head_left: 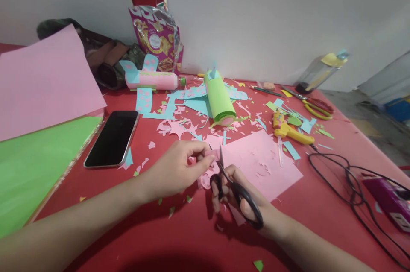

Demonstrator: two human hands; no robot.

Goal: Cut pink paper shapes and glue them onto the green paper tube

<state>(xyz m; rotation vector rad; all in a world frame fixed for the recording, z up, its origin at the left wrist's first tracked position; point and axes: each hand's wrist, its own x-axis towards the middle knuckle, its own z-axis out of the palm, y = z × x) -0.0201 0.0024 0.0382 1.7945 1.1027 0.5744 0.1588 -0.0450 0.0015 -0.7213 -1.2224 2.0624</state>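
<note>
Between the thumb and fingers of my left hand [184, 165] is a small piece of pink paper [212, 153]. My right hand [245, 191] has its thumb and fingers through the black handles of a pair of scissors [235, 186]. The scissor blades are apart and sit right at the pink piece. Under both hands lies a larger pink sheet [256, 156], with cut scraps near it. Just beyond stands a green paper tube [219, 99] lying on its side with light blue wings. Farther left rests a pink-wrapped bottle [153, 80] with blue fins.
A phone [112, 138] lies left, beside pink [48, 80] and green sheets [48, 161]. At right are a yellow glue gun [293, 132] with its cord, other scissors [315, 107], a clear bottle [317, 75] and a purple power strip [386, 201]. A snack bag [156, 39] stands behind.
</note>
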